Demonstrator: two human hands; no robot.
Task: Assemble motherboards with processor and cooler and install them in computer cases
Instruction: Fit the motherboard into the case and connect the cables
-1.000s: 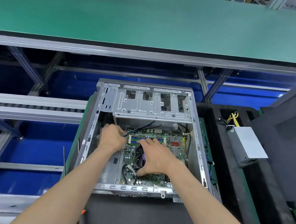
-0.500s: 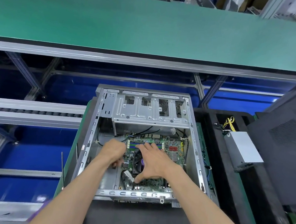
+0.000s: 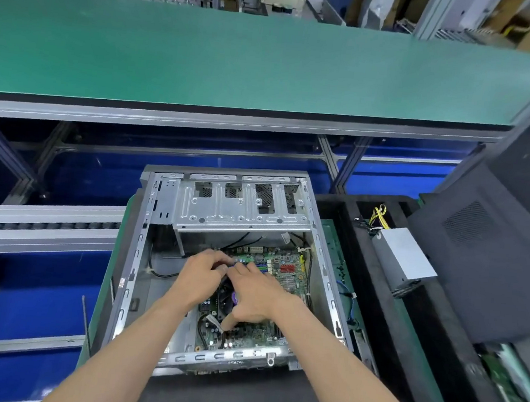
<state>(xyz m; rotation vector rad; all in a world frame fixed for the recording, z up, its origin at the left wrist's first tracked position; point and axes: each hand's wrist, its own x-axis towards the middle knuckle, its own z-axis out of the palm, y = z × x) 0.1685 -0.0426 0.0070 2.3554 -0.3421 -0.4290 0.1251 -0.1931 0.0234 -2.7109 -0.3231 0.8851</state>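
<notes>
An open silver computer case lies flat in front of me, its drive cage at the far end. Inside sits the green motherboard, carrying a black cooler with a purple sticker on its fan. My right hand spans the cooler, thumb on the near side and fingers on the far side. My left hand has its fingers curled at the cooler's far left corner, touching the right fingertips. What those fingers pinch is hidden. Black cables run along the board's left edge.
A black foam tray on the right holds a grey power supply with yellow wires. A dark side panel leans beyond it. A green conveyor belt crosses the back, a roller rail runs on the left, and another board lies lower right.
My left hand has moved from the case's left side to the cooler's far left corner, meeting the right fingertips. The right hand stays on the cooler. My head has tilted up.
</notes>
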